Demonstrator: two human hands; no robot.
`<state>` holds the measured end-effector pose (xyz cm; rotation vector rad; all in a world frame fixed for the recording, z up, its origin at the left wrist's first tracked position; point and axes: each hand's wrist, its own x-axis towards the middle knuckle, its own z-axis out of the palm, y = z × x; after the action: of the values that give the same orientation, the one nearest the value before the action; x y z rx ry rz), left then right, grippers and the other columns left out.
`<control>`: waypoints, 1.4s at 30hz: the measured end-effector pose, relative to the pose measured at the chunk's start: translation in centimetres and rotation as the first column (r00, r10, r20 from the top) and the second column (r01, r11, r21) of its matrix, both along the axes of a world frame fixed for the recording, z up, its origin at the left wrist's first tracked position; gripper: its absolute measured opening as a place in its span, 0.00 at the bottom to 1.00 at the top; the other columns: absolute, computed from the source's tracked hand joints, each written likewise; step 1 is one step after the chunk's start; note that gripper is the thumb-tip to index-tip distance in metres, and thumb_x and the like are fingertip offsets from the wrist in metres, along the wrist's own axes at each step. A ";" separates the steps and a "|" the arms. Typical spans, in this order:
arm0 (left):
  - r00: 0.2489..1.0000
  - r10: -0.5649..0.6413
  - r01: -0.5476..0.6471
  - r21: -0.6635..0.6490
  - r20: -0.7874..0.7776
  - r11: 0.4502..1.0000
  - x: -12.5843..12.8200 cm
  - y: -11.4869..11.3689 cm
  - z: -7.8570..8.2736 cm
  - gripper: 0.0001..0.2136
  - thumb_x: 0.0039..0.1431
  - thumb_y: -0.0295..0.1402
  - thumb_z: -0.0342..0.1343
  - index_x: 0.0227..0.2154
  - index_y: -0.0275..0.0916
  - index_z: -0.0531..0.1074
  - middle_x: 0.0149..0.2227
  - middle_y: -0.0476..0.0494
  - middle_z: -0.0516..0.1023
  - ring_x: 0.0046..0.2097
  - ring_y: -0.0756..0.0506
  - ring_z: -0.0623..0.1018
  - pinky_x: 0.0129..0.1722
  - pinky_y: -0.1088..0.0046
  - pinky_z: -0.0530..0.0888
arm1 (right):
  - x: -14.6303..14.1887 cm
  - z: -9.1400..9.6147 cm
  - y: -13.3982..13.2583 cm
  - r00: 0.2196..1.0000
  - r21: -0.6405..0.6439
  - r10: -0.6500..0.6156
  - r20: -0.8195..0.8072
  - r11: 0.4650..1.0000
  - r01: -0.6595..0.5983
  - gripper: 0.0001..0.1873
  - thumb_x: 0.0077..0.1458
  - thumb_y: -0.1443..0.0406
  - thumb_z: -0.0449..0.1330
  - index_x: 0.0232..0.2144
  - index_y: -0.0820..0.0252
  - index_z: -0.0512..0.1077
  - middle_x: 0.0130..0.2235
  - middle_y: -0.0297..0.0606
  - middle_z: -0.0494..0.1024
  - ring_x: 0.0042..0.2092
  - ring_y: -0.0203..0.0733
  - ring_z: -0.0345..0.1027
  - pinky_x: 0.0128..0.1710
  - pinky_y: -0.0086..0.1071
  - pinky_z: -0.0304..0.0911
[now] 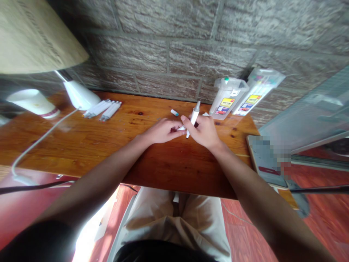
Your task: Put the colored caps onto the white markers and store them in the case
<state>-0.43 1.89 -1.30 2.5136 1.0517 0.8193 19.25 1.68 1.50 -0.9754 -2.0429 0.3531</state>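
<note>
Wall [177,51]: rough grey-brown stone blocks, pale mortar between them.
Tabletop [169,163]: glossy orange-brown wood with dark knots, set along the wall; reddish wood-look floor [324,211] at right.
Paper cup [32,102]: white, rounded, open-topped, at the far left.
Lamp [81,96]: smooth white cone base, beige shade above, white cord [39,142] looping over the table.
Loose markers [102,110]: slim white barrels, lying side by side beside the lamp base.
Cap [174,112]: short white cylinder, teal end, lying just beyond the hands.
Left hand [165,131]: fingers closed on a slim white piece [181,128], mostly hidden; cannot tell whether cap or barrel.
Held marker [194,115]: white barrel between the hands, above the table's middle; long axis steep, grey tapered end up and slightly right, other end down and left.
Right hand [207,131]: thumb and fingers gripping that marker.
Plastic cases [220,100]: two, clear, boxy, yellow-labelled, leaning near the wall; coloured bits show inside the right one.
Flat device [261,160]: rounded corners, partly pixelated, at the table's right edge.
</note>
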 end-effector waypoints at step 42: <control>0.999 0.023 -0.022 0.024 -0.039 0.999 0.1 -0.1 0.3 0.18 0.65 0.44 0.55 0.23 0.37 0.70 0.21 0.51 0.69 0.24 0.52 0.66 0.27 0.74 0.59 | -0.1 -0.1 0.0 1.000 0.014 -0.001 0.019 1.000 0.000 0.32 0.63 0.43 0.54 0.18 0.59 0.66 0.19 0.34 0.69 0.23 0.34 0.61 0.28 0.31 0.54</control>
<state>-0.37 1.79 -1.05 2.5517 1.0908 0.7967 19.20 1.68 1.39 -0.9741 -2.0596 0.3297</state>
